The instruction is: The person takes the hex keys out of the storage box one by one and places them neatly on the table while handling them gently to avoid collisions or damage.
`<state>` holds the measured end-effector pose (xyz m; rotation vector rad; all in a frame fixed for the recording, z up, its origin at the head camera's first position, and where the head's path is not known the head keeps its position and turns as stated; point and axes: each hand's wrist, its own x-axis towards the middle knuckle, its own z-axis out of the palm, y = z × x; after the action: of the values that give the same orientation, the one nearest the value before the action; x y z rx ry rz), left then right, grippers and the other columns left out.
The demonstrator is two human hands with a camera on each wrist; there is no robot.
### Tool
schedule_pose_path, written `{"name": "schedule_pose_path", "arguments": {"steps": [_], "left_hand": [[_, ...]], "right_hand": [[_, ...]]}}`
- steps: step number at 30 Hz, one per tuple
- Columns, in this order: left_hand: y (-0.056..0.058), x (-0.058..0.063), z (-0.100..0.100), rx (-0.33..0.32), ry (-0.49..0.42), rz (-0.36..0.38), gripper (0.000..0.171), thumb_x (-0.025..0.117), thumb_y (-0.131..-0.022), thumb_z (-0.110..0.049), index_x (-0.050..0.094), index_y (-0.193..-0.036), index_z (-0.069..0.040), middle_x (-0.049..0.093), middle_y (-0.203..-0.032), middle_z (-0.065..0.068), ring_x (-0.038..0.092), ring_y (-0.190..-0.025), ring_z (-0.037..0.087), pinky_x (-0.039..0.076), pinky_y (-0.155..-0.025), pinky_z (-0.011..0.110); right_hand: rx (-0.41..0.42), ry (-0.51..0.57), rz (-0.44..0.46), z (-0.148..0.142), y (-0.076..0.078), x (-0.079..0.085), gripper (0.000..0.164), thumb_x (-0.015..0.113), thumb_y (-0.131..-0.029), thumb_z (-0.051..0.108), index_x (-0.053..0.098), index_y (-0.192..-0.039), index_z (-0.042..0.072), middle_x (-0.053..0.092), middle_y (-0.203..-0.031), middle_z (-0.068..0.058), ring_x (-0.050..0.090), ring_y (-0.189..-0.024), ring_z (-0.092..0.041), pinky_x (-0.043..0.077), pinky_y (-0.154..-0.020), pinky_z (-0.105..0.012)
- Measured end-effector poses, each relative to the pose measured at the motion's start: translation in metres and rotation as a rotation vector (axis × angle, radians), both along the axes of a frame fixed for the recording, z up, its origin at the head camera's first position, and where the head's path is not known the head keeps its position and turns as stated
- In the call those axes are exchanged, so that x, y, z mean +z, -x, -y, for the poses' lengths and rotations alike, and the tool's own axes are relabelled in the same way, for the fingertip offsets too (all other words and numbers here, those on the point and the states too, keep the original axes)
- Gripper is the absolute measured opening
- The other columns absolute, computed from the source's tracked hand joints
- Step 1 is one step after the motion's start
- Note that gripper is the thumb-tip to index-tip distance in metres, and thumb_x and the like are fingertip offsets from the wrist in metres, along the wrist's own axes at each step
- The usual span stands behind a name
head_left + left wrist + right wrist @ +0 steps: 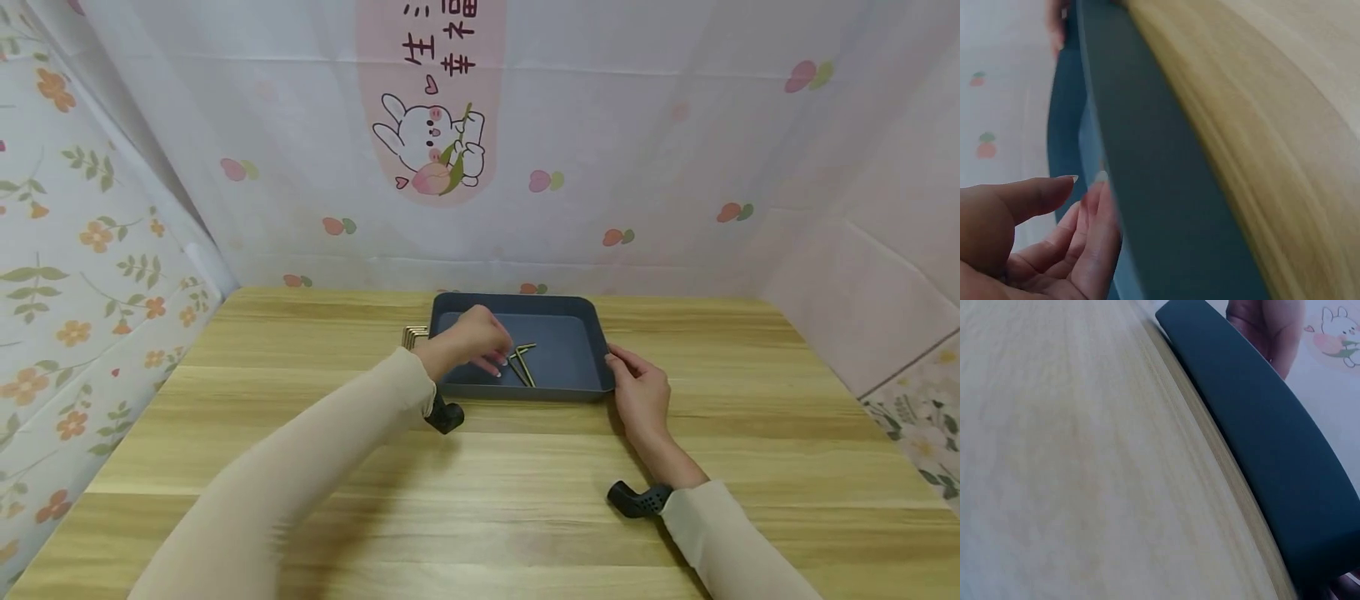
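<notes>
A dark blue-grey rectangular tray (558, 393) lies on the wooden table. Inside it, a few brass-coloured L-shaped hex keys (527, 367) lie crossed near the middle. My left hand (476, 337) reaches over the tray's left side, its fingertips just left of these keys. In the left wrist view, the thumb (1038, 197) stands apart from the loosely bent fingers, and nothing shows between them. At the tray's right side, my right hand (643, 392) holds the wall near the front corner. The right wrist view shows mostly the tray's outer wall (1260, 425).
More L-shaped hex keys (412, 333) lie nested on the table against the tray's left side, partly hidden by the tray and my left wrist. A patterned white cloth (645, 167) hangs behind the wooden table (525, 500). Each wrist wears a black device (637, 500).
</notes>
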<state>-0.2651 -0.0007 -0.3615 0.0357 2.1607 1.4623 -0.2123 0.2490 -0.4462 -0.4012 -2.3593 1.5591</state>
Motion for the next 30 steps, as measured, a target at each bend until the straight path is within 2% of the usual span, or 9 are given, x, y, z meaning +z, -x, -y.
{"name": "schedule_pose_path", "arguments": {"steps": [2, 4, 8, 10, 13, 17, 21, 27, 30], "left_hand": [[-0.001, -0.001, -0.005, -0.006, 0.024, -0.001, 0.025, 0.059, -0.095, 0.0, 0.068, -0.114, 0.014, 0.064, -0.072, 0.009, 0.061, -0.062, 0.017, 0.065, -0.077, 0.043], [-0.001, -0.001, -0.008, -0.007, 0.046, 0.006, 0.02, 0.062, -0.095, -0.001, 0.068, -0.108, 0.012, 0.064, -0.074, 0.01, 0.061, -0.062, 0.017, 0.065, -0.078, 0.044], [0.001, -0.001, -0.013, -0.002, 0.091, 0.023, 0.012, 0.065, -0.096, -0.005, 0.067, -0.101, 0.006, 0.071, -0.093, 0.019, 0.064, -0.066, 0.019, 0.065, -0.073, 0.042], [0.003, -0.001, -0.015, -0.003, 0.129, 0.024, 0.013, 0.067, -0.095, -0.007, 0.067, -0.102, 0.005, 0.071, -0.096, 0.02, 0.064, -0.067, 0.02, 0.065, -0.072, 0.041], [0.005, -0.003, -0.016, 0.0, 0.183, 0.013, 0.017, 0.069, -0.094, -0.008, 0.066, -0.104, 0.005, 0.07, -0.087, 0.016, 0.065, -0.067, 0.02, 0.065, -0.071, 0.04], [0.007, -0.007, -0.02, -0.005, 0.244, -0.031, 0.014, 0.072, -0.093, -0.01, 0.064, -0.096, 0.003, 0.064, -0.07, 0.008, 0.063, -0.061, 0.018, 0.065, -0.067, 0.037], [0.009, -0.011, -0.026, -0.023, 0.311, -0.085, 0.014, 0.072, -0.093, -0.009, 0.064, -0.087, 0.001, 0.06, -0.061, 0.006, 0.061, -0.055, 0.017, 0.064, -0.06, 0.034], [0.015, -0.017, -0.039, -0.081, 0.486, -0.188, 0.019, 0.074, -0.094, -0.016, 0.069, -0.102, 0.0, 0.06, -0.063, 0.006, 0.06, -0.051, 0.016, 0.061, -0.054, 0.03], [0.015, -0.016, -0.045, -0.107, 0.571, -0.238, 0.021, 0.074, -0.093, -0.02, 0.069, -0.105, -0.003, 0.061, -0.065, 0.005, 0.062, -0.052, 0.017, 0.061, -0.054, 0.03]], "right_hand": [[0.002, 0.007, 0.0, 0.0, 0.0, 0.0, 0.036, 0.06, -0.101, 0.028, 0.069, -0.132, 0.012, 0.067, -0.136, -0.009, 0.057, -0.133, -0.021, 0.047, -0.111, -0.038], [0.004, 0.009, -0.002, 0.0, 0.001, -0.001, 0.036, 0.061, -0.101, 0.028, 0.069, -0.132, 0.012, 0.067, -0.136, -0.01, 0.057, -0.133, -0.022, 0.046, -0.113, -0.041], [0.003, 0.007, -0.006, 0.002, 0.003, 0.0, 0.036, 0.061, -0.101, 0.027, 0.069, -0.132, 0.011, 0.067, -0.136, -0.01, 0.058, -0.132, -0.023, 0.047, -0.113, -0.04], [0.004, 0.006, -0.006, 0.003, 0.004, 0.0, 0.036, 0.061, -0.101, 0.027, 0.069, -0.132, 0.011, 0.067, -0.135, -0.01, 0.058, -0.132, -0.023, 0.047, -0.112, -0.041], [0.009, -0.001, -0.008, 0.003, 0.003, 0.0, 0.036, 0.061, -0.101, 0.027, 0.069, -0.132, 0.011, 0.068, -0.135, -0.011, 0.058, -0.131, -0.024, 0.047, -0.112, -0.042], [0.017, -0.002, -0.014, 0.003, 0.003, 0.0, 0.036, 0.06, -0.101, 0.027, 0.068, -0.133, 0.012, 0.067, -0.136, -0.011, 0.058, -0.132, -0.025, 0.047, -0.112, -0.042], [0.019, -0.001, -0.012, 0.002, 0.002, 0.0, 0.036, 0.059, -0.102, 0.027, 0.067, -0.134, 0.013, 0.067, -0.136, -0.01, 0.059, -0.131, -0.024, 0.048, -0.11, -0.041], [0.007, 0.004, -0.005, -0.001, 0.0, -0.001, 0.036, 0.06, -0.101, 0.026, 0.068, -0.134, 0.013, 0.067, -0.136, -0.01, 0.058, -0.133, -0.024, 0.047, -0.112, -0.041], [0.005, 0.008, -0.006, -0.002, 0.001, -0.001, 0.036, 0.06, -0.101, 0.026, 0.068, -0.133, 0.013, 0.067, -0.136, -0.01, 0.057, -0.134, -0.024, 0.046, -0.113, -0.041]]}}
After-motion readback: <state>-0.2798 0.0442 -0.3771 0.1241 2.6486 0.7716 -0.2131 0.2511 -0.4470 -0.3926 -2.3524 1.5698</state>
